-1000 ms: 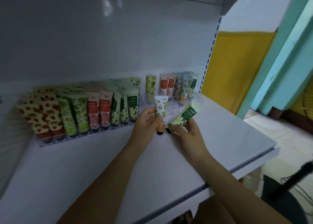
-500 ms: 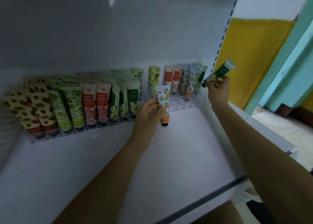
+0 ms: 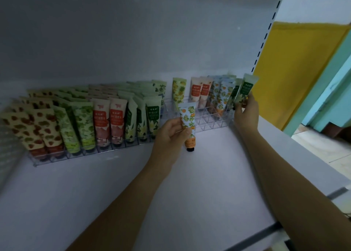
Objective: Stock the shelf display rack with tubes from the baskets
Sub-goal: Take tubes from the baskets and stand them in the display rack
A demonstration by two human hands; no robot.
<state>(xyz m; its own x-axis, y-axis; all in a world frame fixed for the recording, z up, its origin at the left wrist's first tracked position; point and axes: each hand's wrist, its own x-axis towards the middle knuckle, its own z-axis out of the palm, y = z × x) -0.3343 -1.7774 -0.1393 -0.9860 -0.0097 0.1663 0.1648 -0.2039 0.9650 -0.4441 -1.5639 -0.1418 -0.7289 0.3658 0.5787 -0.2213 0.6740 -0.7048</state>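
Observation:
A clear display rack (image 3: 205,124) runs along the back of the white shelf (image 3: 199,190), its left part packed with upright tubes (image 3: 103,119). My left hand (image 3: 171,135) holds an orange-patterned tube (image 3: 188,121) upright, cap down, just in front of the rack's empty middle cells. My right hand (image 3: 247,112) grips a green-labelled tube (image 3: 246,88) at the rack's far right end, cap down, beside several tubes standing there (image 3: 220,97).
The shelf's back wall rises behind the rack. A perforated upright (image 3: 265,41) edges the shelf on the right, with a yellow panel (image 3: 296,70) and teal frame (image 3: 330,87) beyond. The shelf's front edge (image 3: 284,230) runs at the lower right.
My right hand carried the green-labelled tube from the shelf surface up and right, then lowered it to the rack's right end. My left hand kept its tube nearly in place.

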